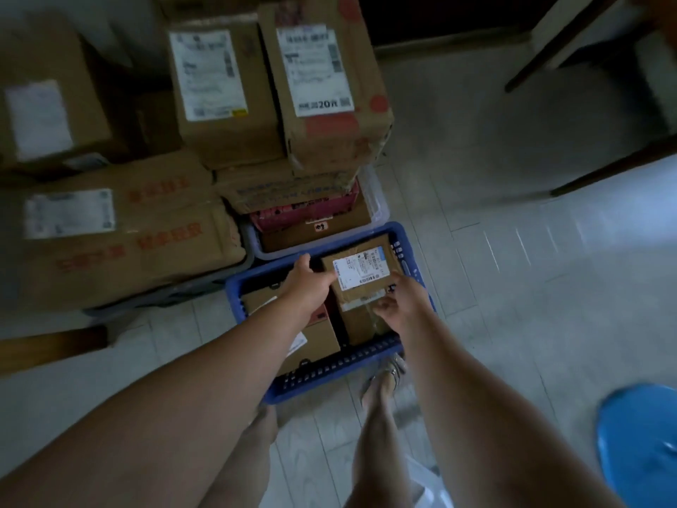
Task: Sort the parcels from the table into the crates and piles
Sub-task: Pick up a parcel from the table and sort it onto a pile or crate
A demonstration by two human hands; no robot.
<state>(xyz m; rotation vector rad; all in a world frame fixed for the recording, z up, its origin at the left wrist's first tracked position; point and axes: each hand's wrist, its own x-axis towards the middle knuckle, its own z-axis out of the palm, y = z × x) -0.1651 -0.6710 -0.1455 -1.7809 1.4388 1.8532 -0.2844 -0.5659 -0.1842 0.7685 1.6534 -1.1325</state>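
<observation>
the small parcel [361, 291] lies between the fingers, low in the blue crate [329, 383]; the left hand [307, 284] clamps its left edge, the right hand [399, 306] its near right corner; long axis points away.

The floor [494, 287] is pale tile with thin grout lines, brighter toward the right. A blue crate [329, 390] with slotted walls stands on it in the middle. Just behind it stands a clear crate [379, 199], and to the left a grey crate [165, 295] shows only its lower edge. Dark wooden furniture legs [604, 166] meet the tiles at the upper right. A brown wooden piece [51, 346] lies at the left edge. A sandalled foot [388, 375] stands by the blue crate's front wall. A blue plastic object [637, 441] — blurred — sits at the lower right, and a white bag [428, 482] lies at the bottom.
</observation>
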